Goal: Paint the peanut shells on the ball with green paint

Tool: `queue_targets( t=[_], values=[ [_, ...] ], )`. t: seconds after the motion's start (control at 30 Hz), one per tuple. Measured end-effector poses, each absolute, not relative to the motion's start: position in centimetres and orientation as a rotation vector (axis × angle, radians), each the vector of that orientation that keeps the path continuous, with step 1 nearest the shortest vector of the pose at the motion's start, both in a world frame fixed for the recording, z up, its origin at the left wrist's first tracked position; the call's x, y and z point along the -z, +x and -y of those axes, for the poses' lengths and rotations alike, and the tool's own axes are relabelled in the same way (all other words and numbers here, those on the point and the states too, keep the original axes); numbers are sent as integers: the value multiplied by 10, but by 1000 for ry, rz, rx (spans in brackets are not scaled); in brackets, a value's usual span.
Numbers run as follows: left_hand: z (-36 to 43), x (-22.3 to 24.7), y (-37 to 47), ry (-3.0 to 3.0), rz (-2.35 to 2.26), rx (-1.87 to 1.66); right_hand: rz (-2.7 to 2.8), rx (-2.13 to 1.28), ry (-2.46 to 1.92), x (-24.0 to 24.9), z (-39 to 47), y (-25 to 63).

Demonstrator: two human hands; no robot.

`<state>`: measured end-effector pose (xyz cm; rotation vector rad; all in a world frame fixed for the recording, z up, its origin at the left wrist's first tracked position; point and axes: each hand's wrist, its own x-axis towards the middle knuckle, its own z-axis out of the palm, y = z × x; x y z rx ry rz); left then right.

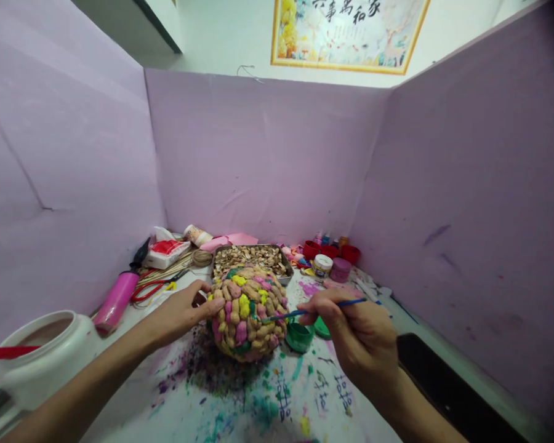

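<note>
A round ball covered in peanut shells stands on the paint-stained table. Some shells are painted pink, yellow or green; others are bare tan. My left hand grips the ball's left side, thumb on the front and fingers partly hidden behind. In my right hand is a thin blue paintbrush, pinched between thumb and fingers. Its tip meets the front of the ball by a green patch. Just right of the ball sits an open jar of green paint, with its green lid beside it.
Behind the ball lies a metal tray of shells. Red cups and paint jars stand back right. At left are red-handled scissors, a pink bottle and a white jug. Lilac panels enclose three sides.
</note>
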<state>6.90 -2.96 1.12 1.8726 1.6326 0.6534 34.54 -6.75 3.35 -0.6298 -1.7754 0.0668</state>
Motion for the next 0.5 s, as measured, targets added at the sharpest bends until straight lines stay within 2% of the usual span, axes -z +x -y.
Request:
queue_targets(
  t=[0.5],
  values=[
    [32, -15, 72, 1878, -1635, -640, 1772, -64, -602, -31, 64, 346]
  ],
)
